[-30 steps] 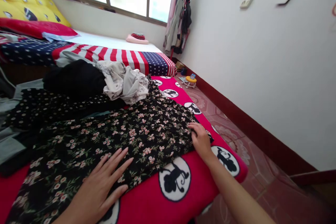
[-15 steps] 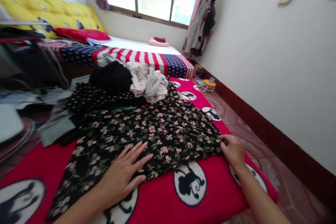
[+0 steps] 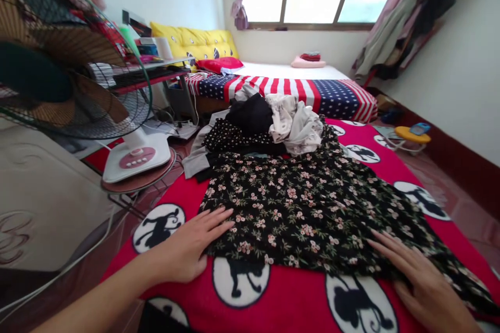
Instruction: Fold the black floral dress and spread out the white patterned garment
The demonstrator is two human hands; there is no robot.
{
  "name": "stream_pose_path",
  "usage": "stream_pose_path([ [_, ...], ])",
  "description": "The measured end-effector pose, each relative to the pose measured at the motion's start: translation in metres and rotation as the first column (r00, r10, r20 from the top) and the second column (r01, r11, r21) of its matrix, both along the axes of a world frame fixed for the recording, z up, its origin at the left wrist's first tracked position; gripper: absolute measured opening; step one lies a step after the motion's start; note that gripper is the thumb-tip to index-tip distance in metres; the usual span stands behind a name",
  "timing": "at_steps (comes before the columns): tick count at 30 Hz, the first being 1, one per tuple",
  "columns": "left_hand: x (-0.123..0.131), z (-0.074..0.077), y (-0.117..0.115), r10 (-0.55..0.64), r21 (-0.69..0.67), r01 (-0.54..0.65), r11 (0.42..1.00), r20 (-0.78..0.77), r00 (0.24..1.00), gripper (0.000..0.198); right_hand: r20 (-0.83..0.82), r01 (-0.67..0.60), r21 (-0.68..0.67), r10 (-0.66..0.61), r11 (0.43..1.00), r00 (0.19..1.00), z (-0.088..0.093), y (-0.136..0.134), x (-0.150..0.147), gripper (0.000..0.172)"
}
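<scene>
A black garment with pink flowers and green leaves (image 3: pixel 289 208), by its shape a dress or skirt, lies spread over a pink blanket (image 3: pixel 289 302) with monkey prints. On the garment's left edge rests my left hand (image 3: pixel 187 244), open, its fingers stretched over the cloth. My right hand (image 3: pixel 422 281) lies open on the lower right part, fingers straight and flat on the fabric. Beyond, a heap of clothes covers the garment's far side: a black piece (image 3: pixel 250 114), a white patterned piece (image 3: pixel 299 125) and a black dotted piece (image 3: pixel 224 138).
On the left, a fan (image 3: pixel 136 158) stands on a round stool (image 3: pixel 172 166). Behind it is a cluttered desk (image 3: pixel 172 62). A bed with a flag-patterned cover (image 3: pixel 289 88) is under the window. A small yellow stool (image 3: pixel 412 135) and hanging clothes (image 3: pixel 406 26) are at right.
The view has swung left, bringing in the fan. My right hand has let go of the garment's edge and flattened out. The garment's lower left part no longer spreads out toward me.
</scene>
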State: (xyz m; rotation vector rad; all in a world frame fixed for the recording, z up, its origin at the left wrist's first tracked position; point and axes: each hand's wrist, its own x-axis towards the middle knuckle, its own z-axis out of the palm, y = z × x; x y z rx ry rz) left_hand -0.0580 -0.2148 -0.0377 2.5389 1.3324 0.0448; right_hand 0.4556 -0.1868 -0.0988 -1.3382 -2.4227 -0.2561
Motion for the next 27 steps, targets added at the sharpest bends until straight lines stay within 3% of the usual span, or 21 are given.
stream_pose_path([
  [6,-0.006,-0.022,0.003,0.029,0.125,-0.028,0.992,-0.006,1.000,0.071,-0.086,0.037,-0.017,-0.038,0.999,0.996,-0.007,0.006,0.014,0.072],
  [8,-0.009,-0.024,0.003,0.017,0.167,-0.020,0.986,0.022,1.000,0.066,-0.098,0.043,-0.054,-0.049,0.998,0.994,-0.004,0.004,0.013,0.072],
  [10,-0.012,-0.016,0.005,-0.002,0.177,-0.006,0.984,0.041,0.999,0.064,-0.087,0.056,-0.130,-0.068,0.990,0.994,0.005,0.002,0.008,0.071],
  [13,-0.004,0.007,0.017,-0.015,0.100,0.013,0.995,0.021,1.000,0.058,-0.047,0.115,-0.308,-0.136,0.944,0.990,0.027,0.004,-0.006,0.063],
  [15,0.018,0.020,0.036,-0.010,0.042,0.008,0.999,0.042,0.999,0.051,-0.046,0.167,-0.413,-0.204,0.895,0.978,0.044,0.012,-0.017,0.047],
  [17,0.051,0.024,0.062,0.002,0.028,-0.005,1.000,0.129,0.992,0.042,-0.086,0.205,-0.477,-0.277,0.855,0.957,0.060,0.027,-0.026,0.032],
  [19,0.089,0.015,0.093,0.023,0.043,-0.034,0.999,0.223,0.974,0.039,-0.176,0.199,-0.507,-0.327,0.838,0.928,0.071,0.050,-0.033,0.029],
  [22,0.134,-0.014,0.136,0.085,0.088,-0.117,0.989,0.305,0.948,0.047,-0.365,0.129,-0.527,-0.360,0.840,0.858,0.081,0.100,-0.039,0.028],
  [25,0.158,-0.045,0.163,0.100,0.165,-0.159,0.973,0.317,0.943,0.048,-0.537,0.108,-0.554,-0.453,0.825,0.711,0.088,0.162,-0.043,0.021],
  [27,0.162,-0.058,0.170,0.090,0.219,-0.166,0.961,0.320,0.943,0.048,-0.632,0.111,-0.575,-0.526,0.811,0.569,0.092,0.204,-0.048,0.014],
])
